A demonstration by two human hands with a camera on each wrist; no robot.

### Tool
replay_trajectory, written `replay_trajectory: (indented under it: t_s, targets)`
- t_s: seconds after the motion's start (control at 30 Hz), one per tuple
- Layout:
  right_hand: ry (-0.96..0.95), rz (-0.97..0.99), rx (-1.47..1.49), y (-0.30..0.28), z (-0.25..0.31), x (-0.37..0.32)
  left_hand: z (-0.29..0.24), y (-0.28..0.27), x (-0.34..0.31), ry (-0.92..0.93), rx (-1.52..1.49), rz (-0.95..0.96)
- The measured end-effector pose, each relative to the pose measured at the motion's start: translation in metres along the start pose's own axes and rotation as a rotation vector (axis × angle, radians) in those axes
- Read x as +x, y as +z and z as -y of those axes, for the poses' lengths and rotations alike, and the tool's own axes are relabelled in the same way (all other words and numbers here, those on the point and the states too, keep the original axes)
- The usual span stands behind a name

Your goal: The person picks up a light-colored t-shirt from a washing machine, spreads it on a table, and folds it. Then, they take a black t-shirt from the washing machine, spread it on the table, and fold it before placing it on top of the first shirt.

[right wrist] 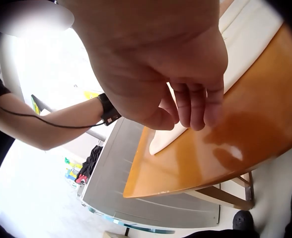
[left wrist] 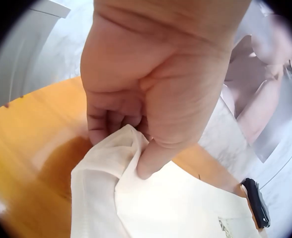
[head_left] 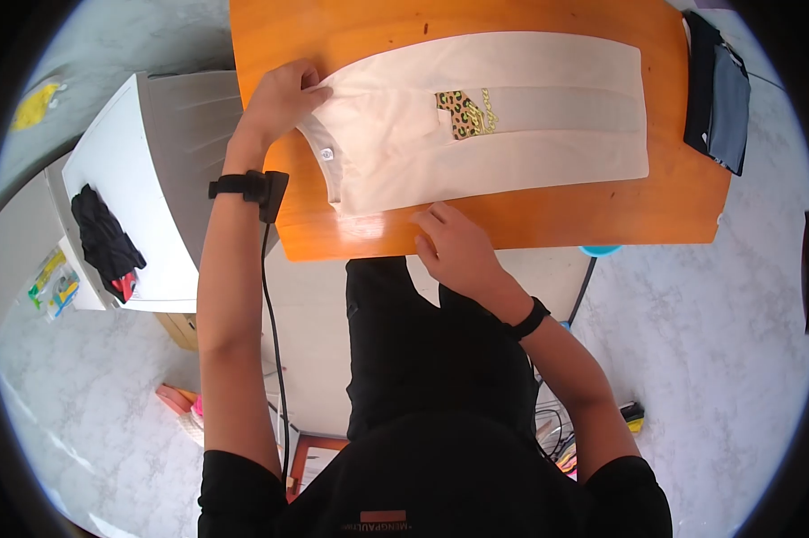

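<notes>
Cream garment [head_left: 378,134], pinched in left fingers [left wrist: 151,161], lies near right fingers [head_left: 430,221].

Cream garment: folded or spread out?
Partly folded, it seems: the cream garment lies stretched out lengthwise, but its long sides look turned in, flanking the leopard print.
</notes>
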State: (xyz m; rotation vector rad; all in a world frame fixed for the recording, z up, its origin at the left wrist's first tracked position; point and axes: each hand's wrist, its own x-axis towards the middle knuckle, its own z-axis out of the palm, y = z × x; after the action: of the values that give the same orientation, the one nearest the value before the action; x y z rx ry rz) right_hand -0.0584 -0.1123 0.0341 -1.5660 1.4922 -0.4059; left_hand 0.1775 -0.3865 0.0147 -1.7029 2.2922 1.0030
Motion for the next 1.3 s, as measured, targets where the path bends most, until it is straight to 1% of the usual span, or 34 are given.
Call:
replay_trajectory:
  t_s: [0.07, 0.1, 0.17, 0.2, 0.27, 0.4, 0.47, 0.6, 0.67, 0.7, 0.77, 0.8, 0.87, 0.9, 0.97, 1.0, 1.07, 1.1, 1.17, 1.2, 1.27, 1.3]
  targets:
    - [-0.072, -0.079, 0.01, 0.014, 0.003, 0.003, 0.004, -0.004, -0.002, -0.068, -0.125, 0.082]
    - [-0.073, -0.091, 0.01, 0.02, 0.006, 0.008, 0.006, -0.004, -0.003, -0.059, -0.118, 0.079]
    - [-0.16, -0.069, -0.177, 0.033, 0.013, 0.016, 0.013, 0.0, -0.003, 0.014, -0.265, 0.062]
    - [-0.151, -0.078, -0.173, 0.04, 0.018, 0.02, 0.017, 0.001, -0.002, 0.022, -0.259, 0.07]
    - [-0.207, -0.162, -0.269, 0.054, 0.026, 0.03, 0.024, 0.0, 0.004, 0.075, -0.29, 0.169]
    - [-0.162, -0.195, -0.393, 0.074, 0.037, 0.04, 0.034, 0.004, 0.008, 0.119, -0.282, 0.206]
    - [-0.255, -0.254, -0.411, 0.091, 0.027, 0.039, 0.037, 0.006, 0.005, 0.138, -0.386, 0.198]
    - [-0.187, -0.277, -0.406, 0.11, 0.021, 0.021, 0.042, 0.007, -0.003, 0.178, -0.311, 0.182]
    - [-0.051, -0.321, -0.34, 0.117, 0.024, 0.011, 0.051, 0.012, -0.008, 0.15, -0.32, 0.197]
    - [-0.046, -0.328, -0.342, 0.118, 0.025, 0.006, 0.051, 0.01, -0.012, 0.158, -0.318, 0.2]
    - [0.017, -0.394, -0.109, 0.121, 0.03, -0.003, 0.052, 0.006, -0.025, 0.054, -0.531, 0.298]
    - [0.026, -0.403, -0.108, 0.124, 0.033, -0.008, 0.052, 0.003, -0.032, 0.063, -0.526, 0.306]
    - [0.215, -0.467, 0.313, 0.128, 0.037, -0.016, 0.047, -0.004, -0.043, 0.101, -0.662, 0.395]
    - [0.223, -0.477, 0.312, 0.13, 0.042, -0.019, 0.048, -0.004, -0.047, 0.109, -0.658, 0.405]
    - [0.24, -0.615, 0.379, 0.131, 0.05, -0.025, 0.052, -0.004, -0.051, 0.122, -0.774, 0.524]
    - [0.247, -0.623, 0.379, 0.133, 0.052, -0.029, 0.056, -0.005, -0.051, 0.127, -0.771, 0.532]
    - [0.276, -0.62, 0.21, 0.135, 0.053, -0.038, 0.064, -0.007, -0.05, 0.079, -0.62, 0.648]
    - [0.285, -0.625, 0.214, 0.135, 0.05, -0.039, 0.062, -0.008, -0.052, 0.081, -0.614, 0.658]
    - [0.026, -0.658, -0.135, 0.133, 0.042, -0.038, 0.058, -0.014, -0.054, 0.081, -0.7, 0.664]
    - [0.031, -0.664, -0.128, 0.13, 0.044, -0.034, 0.059, -0.017, -0.051, 0.079, -0.691, 0.67]
    - [-0.077, -0.688, -0.323, 0.116, 0.054, -0.024, 0.062, -0.024, -0.046, 0.064, -0.879, 0.809]
    - [-0.094, -0.559, -0.296, 0.113, 0.051, -0.022, 0.061, -0.028, -0.045, 0.06, -0.867, 0.812]
